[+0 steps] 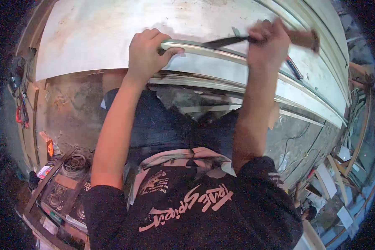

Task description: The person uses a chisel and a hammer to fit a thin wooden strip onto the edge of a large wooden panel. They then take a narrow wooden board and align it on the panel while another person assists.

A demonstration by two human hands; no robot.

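Apparently partway, with the amount left unclear, the work has the left hand (148, 53) in a closed grip on a long pale strip (221, 54) over the white desk (96, 37), the right hand (268, 43) clenched around a dark-bladed tool (227, 41) at it.

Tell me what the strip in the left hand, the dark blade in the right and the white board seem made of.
Strip in the left hand: wood or plastic, can't tell which; pale, smooth, bright-edged.
Dark blade in the right hand: probably dull metal; it looks thin, flat and tapering.
White board: perhaps painted wood; flat white face with brownish stains.
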